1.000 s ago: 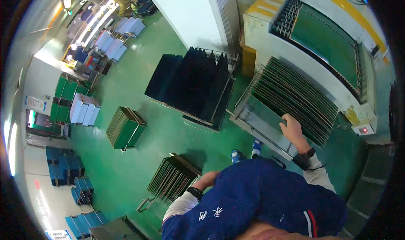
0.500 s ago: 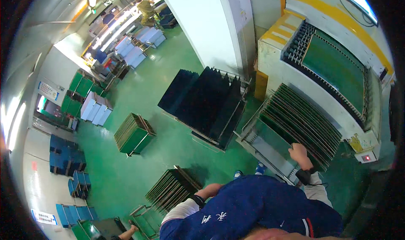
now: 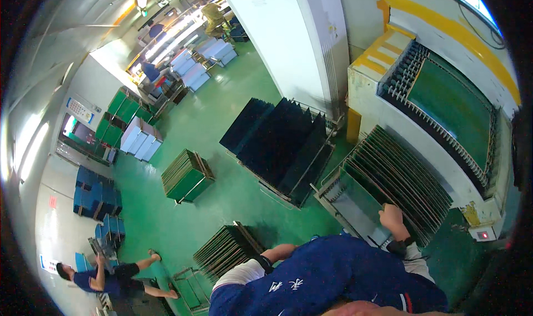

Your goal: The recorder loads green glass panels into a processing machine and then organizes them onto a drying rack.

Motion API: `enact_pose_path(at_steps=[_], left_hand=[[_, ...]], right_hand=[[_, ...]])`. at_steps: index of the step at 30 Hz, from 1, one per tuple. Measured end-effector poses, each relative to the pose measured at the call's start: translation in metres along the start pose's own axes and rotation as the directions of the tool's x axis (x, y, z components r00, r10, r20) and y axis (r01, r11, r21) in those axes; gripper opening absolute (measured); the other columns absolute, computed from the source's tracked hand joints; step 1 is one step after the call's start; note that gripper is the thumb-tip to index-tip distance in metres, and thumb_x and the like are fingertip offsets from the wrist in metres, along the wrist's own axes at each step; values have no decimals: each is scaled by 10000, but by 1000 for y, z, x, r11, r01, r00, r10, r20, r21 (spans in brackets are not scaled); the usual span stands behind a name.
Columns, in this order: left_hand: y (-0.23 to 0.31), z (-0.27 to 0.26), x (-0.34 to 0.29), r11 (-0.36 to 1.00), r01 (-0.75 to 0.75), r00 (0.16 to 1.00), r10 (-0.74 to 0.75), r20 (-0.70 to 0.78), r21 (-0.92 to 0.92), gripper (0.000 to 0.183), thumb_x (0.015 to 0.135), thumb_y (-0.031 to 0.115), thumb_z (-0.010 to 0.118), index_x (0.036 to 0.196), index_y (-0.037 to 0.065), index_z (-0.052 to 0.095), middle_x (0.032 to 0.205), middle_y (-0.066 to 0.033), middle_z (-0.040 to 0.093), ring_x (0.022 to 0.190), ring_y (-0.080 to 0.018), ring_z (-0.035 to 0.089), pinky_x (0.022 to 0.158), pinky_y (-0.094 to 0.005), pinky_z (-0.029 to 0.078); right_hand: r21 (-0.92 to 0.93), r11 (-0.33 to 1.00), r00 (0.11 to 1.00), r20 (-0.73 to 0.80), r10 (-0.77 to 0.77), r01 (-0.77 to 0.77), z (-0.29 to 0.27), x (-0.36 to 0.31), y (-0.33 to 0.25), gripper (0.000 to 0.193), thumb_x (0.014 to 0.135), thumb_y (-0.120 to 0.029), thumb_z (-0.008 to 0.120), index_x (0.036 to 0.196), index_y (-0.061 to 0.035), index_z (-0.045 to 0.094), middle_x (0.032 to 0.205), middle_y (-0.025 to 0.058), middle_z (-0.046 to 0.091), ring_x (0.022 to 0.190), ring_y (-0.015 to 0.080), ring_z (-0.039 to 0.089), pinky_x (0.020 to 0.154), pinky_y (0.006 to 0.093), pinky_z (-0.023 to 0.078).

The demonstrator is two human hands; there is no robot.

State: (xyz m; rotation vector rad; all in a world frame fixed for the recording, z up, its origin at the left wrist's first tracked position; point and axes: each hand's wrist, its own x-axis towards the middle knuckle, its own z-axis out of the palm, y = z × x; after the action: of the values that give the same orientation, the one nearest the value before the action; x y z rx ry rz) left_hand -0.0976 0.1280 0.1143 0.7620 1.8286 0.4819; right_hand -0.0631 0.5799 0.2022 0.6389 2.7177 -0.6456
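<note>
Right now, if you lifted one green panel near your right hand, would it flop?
Probably not: the green panels stand edgewise in the rack without obvious sagging, suggesting stiffness. They look thin, so each may be light for its breadth.

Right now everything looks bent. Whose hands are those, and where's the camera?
No robot here: these are a person's own bare hands. A camera worn on their head looks down, and its wide lens bends straight lines. The right hand is by the front panel in a rack of green panels; I can't tell if it grips. The left hand is partly hidden beside the blue shirt, so its grip doesn't show. Another panel lies on the white machine.
</note>
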Motion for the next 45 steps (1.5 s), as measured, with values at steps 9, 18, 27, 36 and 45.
enact_pose_path(at_steps=[9,18,27,36,45], left_hand=[[33,0,14,983,152,988,-150,-31,99,434,866,320,486,1246,112,466,1004,-227,624,939,-406,592,797,-461,459],[53,-11,11,970,235,962,-241,-132,-57,425,881,348,471,1247,132,458,1002,-211,629,897,-377,619,785,-451,466],[28,-45,20,993,113,994,-113,8,42,398,859,370,514,1192,153,522,1015,-178,639,919,-350,621,780,-436,462],[-12,-55,-1,999,-2,1000,1,10,40,429,860,363,517,1223,136,499,1094,-190,608,979,-365,595,817,-440,461],[-7,-66,-23,999,-4,999,5,36,-46,443,850,305,581,1251,133,507,1149,-153,608,1017,-307,592,874,-392,442]], right_hand=[[89,992,991,90,-99,91,4,12,18,366,785,-203,635,1057,40,609,979,264,617,941,402,592,818,447,465],[110,987,993,-21,-113,114,16,9,22,349,769,-193,619,1021,48,616,977,261,620,941,398,595,826,447,467],[73,997,999,12,-37,36,5,-2,-3,346,751,-227,637,979,33,630,925,246,627,874,409,602,772,456,479],[84,994,997,-34,74,-71,-7,-7,-19,372,742,-245,650,966,52,639,935,245,635,898,391,609,788,449,482],[82,993,996,-33,82,-79,-7,-6,-23,366,736,-235,658,956,56,634,900,265,629,878,403,609,764,454,478]])
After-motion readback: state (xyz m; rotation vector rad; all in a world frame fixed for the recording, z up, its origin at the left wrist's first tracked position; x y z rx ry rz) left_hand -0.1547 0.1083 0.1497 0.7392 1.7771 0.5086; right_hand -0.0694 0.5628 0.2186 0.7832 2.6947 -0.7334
